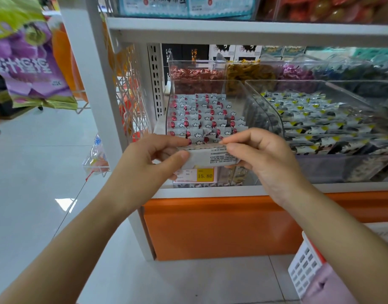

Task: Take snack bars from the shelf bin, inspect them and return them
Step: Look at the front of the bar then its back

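Note:
A grey-white wrapped snack bar (pixel 207 157) is held level in front of the shelf, its printed back side with small text facing me. My left hand (pixel 153 156) pinches its left end between thumb and fingers. My right hand (pixel 261 154) grips its right end the same way. Just behind the bar stands a clear plastic shelf bin (pixel 173 88) filled with several rows of matching grey bars with red spots and white cloud marks (pixel 202 115). The bar hides the bin's front lip.
A yellow price tag reading 15.80 (pixel 205 174) hangs under the bin. To the right is a second clear bin (pixel 265 108) of black-yellow bars. Candy bins stand behind. A white shelf post (pixel 90 69) rises at left, an orange base (pixel 210 227) below, a white-pink basket (pixel 307 273) at lower right.

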The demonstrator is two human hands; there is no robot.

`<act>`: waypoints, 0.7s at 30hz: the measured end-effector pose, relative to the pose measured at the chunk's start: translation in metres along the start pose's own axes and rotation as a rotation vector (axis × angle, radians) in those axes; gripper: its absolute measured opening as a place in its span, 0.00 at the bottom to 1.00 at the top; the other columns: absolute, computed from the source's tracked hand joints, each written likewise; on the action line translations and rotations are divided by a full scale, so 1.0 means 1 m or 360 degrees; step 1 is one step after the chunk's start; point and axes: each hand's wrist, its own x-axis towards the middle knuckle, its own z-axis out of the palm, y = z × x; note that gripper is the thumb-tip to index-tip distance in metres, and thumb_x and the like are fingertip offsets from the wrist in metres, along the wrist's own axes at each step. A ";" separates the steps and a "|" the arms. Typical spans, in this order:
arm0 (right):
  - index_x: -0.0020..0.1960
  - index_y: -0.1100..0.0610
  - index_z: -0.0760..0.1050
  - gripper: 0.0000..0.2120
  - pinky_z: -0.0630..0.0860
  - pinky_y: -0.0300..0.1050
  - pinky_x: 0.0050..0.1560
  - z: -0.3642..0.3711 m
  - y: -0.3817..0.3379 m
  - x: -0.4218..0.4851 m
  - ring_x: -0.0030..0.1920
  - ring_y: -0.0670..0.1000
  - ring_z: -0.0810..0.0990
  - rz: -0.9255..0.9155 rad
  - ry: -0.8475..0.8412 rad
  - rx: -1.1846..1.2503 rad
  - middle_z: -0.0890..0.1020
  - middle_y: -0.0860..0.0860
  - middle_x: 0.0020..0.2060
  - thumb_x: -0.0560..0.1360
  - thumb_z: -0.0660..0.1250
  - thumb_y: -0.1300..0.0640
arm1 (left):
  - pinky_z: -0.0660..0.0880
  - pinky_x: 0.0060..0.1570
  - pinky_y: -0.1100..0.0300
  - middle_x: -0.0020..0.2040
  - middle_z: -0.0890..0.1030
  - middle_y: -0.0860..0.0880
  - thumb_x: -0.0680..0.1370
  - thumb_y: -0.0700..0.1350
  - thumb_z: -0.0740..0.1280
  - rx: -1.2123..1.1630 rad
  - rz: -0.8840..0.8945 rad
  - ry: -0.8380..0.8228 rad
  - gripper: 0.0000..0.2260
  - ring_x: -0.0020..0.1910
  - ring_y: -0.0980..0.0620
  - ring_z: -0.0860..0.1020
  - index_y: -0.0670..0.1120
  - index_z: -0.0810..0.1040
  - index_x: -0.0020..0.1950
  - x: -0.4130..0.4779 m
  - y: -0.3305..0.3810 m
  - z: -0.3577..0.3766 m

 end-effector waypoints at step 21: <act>0.36 0.57 0.81 0.06 0.75 0.33 0.33 0.007 -0.003 -0.002 0.34 0.42 0.80 -0.0138 -0.0167 -0.0249 0.83 0.49 0.34 0.72 0.69 0.61 | 0.74 0.35 0.68 0.35 0.81 0.46 0.70 0.54 0.65 0.0271 0.0071 -0.0247 0.17 0.36 0.51 0.78 0.41 0.82 0.38 0.007 -0.001 -0.020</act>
